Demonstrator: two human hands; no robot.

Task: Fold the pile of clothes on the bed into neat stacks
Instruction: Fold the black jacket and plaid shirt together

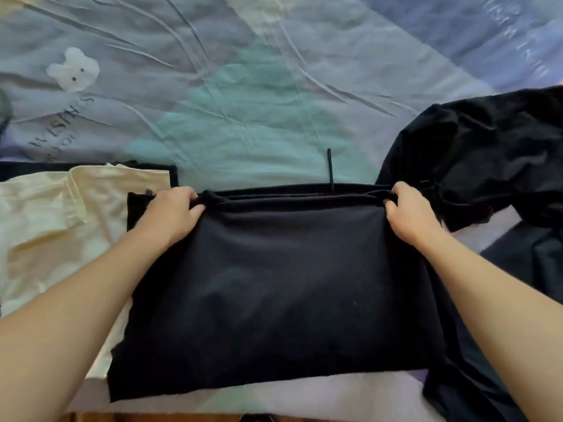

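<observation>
A black garment [274, 293] lies folded into a wide rectangle on the bed in front of me. My left hand [173, 211] grips its far left corner, fingers curled over the folded edge. My right hand [411, 211] grips the far right corner the same way. A thin black drawstring [330, 169] sticks out past the far edge. A cream shirt [45, 226] lies flat to the left, partly under the black garment. A crumpled heap of black clothes [487, 153] sits at the right.
The bedsheet [243, 102] is pale blue and teal with a white bear print and lettering, and stretches away beyond the garment. A dark folded piece [36, 169] peeks out behind the cream shirt. More dark cloth [542, 263] lies at the right edge.
</observation>
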